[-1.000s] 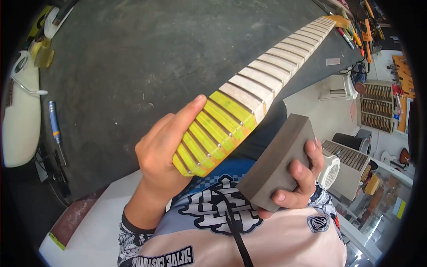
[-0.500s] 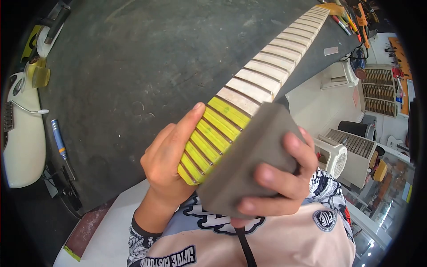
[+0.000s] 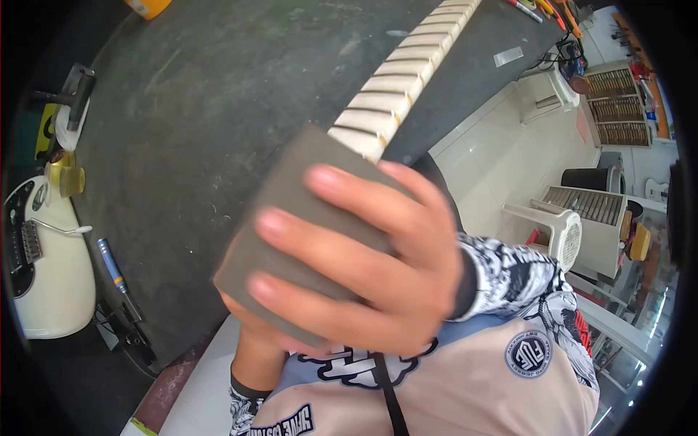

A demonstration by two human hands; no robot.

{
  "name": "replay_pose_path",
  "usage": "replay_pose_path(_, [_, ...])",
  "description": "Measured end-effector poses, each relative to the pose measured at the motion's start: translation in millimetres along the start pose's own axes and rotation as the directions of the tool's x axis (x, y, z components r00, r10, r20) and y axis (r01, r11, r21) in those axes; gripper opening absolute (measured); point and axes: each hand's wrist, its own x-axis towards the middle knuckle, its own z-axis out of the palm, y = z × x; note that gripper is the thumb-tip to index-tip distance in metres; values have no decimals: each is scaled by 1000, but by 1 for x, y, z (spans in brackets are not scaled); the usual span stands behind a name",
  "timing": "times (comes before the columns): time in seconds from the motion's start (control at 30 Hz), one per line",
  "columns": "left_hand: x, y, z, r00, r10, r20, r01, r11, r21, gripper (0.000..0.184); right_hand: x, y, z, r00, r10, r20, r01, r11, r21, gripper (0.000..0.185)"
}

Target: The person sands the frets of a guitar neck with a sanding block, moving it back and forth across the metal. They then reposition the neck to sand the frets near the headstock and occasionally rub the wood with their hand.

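Note:
A guitar neck [image 3: 392, 87] with a pale fretboard and dark frets slants from the upper right down toward my chest. Its near end is hidden behind a grey sanding block [image 3: 291, 171]. My right hand [image 3: 378, 254] is closed round this block, fingers bent over its broad face, and the block lies across the fretboard. Most of my left hand [image 3: 247, 320] is covered by the block; its lower part and wrist show beneath. It is at the near end of the neck, its fingers out of sight.
At left on the dark table [image 3: 182, 131] are a white guitar body [image 3: 62, 283], a blue-handled screwdriver [image 3: 116, 272], a yellowish bottle [image 3: 70, 178] and a hammer-like tool [image 3: 80, 94]. Coloured pens [image 3: 527, 11] lie at the upper right. A white stool [image 3: 563, 236] stands beyond my right arm.
The sanding block has moved left and up with my right hand, from beside the neck to over its near end. The yellow part of the fretboard and most of my left hand are now covered.

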Motion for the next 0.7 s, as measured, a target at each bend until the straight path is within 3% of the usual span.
replay_pose_path(0.13, [-1, 4, -1, 996, -84, -8, 84, 996, -2, 45, -3, 4, -1, 1000, -4, 22, 3, 999, 43, 35])
replay_pose_path(0.23, [0, 5, -4, 995, -101, 14, 100, 994, 54, 44, -30, 20, -46, 980, -101, 168, 95, 994, 47, 42])
replay_pose_path(0.43, [4, 12, -11, 989, -147, 16, 140, 968, 208, 51, -53, 77, -58, 999, -53, -8, 53, 998, -39, 51])
replay_pose_path(0.47, [4, 4, -13, 997, -67, 26, 57, 959, 277, 56, -50, 87, -56, 999, -47, 10, 48, 995, -87, 53])
replay_pose_path(0.6, [7, 2, -17, 998, -44, 33, 18, 830, 557, 64, -29, 127, -31, 993, -109, -53, 98, 978, -183, 55])
replay_pose_path(0.7, [5, 0, -12, 990, -123, -64, 138, 910, 392, 61, -14, 136, -17, 990, -125, -61, 113, 979, -169, 54])
